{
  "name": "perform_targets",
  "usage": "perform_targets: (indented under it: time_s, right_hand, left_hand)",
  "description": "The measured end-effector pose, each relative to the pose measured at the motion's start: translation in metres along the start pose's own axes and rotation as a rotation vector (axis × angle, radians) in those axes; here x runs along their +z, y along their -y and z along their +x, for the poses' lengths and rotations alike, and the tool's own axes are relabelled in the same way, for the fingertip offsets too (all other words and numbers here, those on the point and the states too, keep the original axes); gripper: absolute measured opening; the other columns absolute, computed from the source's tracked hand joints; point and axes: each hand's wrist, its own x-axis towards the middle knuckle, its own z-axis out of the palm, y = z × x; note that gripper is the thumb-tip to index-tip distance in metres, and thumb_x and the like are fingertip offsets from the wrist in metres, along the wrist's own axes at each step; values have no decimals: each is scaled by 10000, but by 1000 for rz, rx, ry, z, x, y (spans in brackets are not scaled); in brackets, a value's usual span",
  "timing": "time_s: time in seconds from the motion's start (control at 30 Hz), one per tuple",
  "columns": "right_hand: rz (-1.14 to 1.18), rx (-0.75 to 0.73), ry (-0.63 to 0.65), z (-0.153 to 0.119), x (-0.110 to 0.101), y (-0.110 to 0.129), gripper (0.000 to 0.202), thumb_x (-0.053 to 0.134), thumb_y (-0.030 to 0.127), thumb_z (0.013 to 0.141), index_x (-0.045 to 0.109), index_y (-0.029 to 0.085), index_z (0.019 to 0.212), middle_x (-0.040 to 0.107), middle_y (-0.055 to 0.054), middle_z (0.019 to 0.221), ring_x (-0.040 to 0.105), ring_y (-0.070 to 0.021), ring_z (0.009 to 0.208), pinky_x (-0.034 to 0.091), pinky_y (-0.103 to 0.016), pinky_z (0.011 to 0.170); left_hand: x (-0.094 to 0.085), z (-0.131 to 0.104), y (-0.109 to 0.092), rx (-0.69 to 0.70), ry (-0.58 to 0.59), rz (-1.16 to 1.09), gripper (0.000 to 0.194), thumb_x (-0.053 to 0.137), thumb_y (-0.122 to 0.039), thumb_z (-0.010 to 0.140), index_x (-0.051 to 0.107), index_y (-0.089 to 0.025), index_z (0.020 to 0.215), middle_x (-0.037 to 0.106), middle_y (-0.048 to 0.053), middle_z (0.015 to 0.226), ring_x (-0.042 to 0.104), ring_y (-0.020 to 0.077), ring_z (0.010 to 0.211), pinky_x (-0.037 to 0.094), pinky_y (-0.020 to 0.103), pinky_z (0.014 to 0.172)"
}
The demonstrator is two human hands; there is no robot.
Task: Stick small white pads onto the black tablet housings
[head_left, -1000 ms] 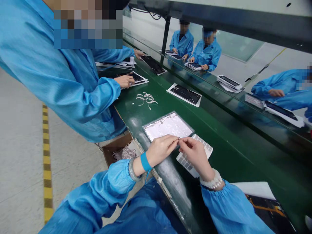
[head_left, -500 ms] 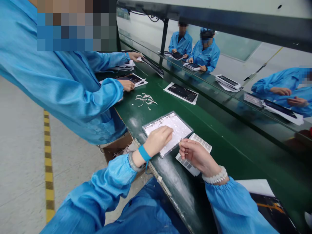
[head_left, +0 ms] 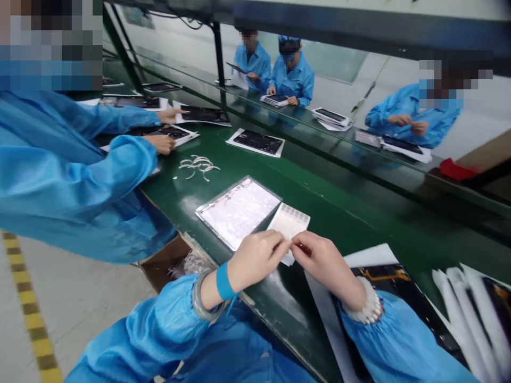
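My left hand [head_left: 259,259], with a blue band at the wrist, is closed in a pinch. Its fingertips meet those of my right hand [head_left: 322,259], which is pinched too. Whatever lies between the fingertips is too small to make out. Just beyond them, partly covered by my fingers, lies a white sheet with grey square stickers [head_left: 293,214]. To the left of it rests a flat clear-edged tray with a pale pinkish surface [head_left: 239,213] and small dark bits along its far-left side. A black device panel with an orange strip [head_left: 389,273] lies on white paper under my right forearm.
On the green bench [head_left: 319,199] are curled white strips [head_left: 198,166] and a black panel on paper [head_left: 257,141]. A co-worker's sleeve [head_left: 120,159] reaches in from the left. White-wrapped panels [head_left: 467,314] stand at right. Below the edge is a cardboard box [head_left: 159,266].
My left hand has left the pale tray and come to my right hand, fingertips meeting near the sticker sheet. My view has turned right. The co-worker at left has lowered a black panel.
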Motion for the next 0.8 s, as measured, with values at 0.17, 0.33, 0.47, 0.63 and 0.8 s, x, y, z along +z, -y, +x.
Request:
perform_targets:
  time_s: [0.17,0.33,0.47,0.63,0.8]
  right_hand:
    - [440,277,-80,-56,-21,-16,157,554,322,835,619,195,768,571,9,656,506,-117,591,396,-236,550]
    - [833,462,-251,-119,-27,-35,202,656,383,769,640,190,714,538,-1,775,486,-91,562,407,-228,482]
    - [876,473,-499,-159,-11,-37,164,688,340,768,660,199,690,517,-2,773,494,-107,647,409,-234,550]
    - [693,464,-666,-203,-29,-61,217,595,344,853,601,199,692,520,-10,779,497,-137,710,409,-273,644]
    - [0,542,-396,-237,-85,-124,182,542,310,863,595,206,724,594,-42,790,510,-209,843,388,-374,821]
  left_hand:
    - [31,2,-39,59,119,-358,292,410,-265,952,549,-192,706,582,-22,672,560,119,633,399,232,599]
    - [68,-1,-74,110,346,-614,195,508,-315,902,572,-202,756,571,-41,644,530,108,581,399,209,531]
    - [90,-7,-99,263,387,-590,203,510,-275,912,547,-204,725,557,-39,643,520,102,575,406,207,529]
    - [104,-14,-109,543,316,-428,164,446,-192,941,584,-190,852,621,3,790,578,132,744,453,247,703]
    - [110,-16,-102,691,299,-280,226,413,-180,955,620,-185,863,634,11,772,567,155,755,437,285,706]
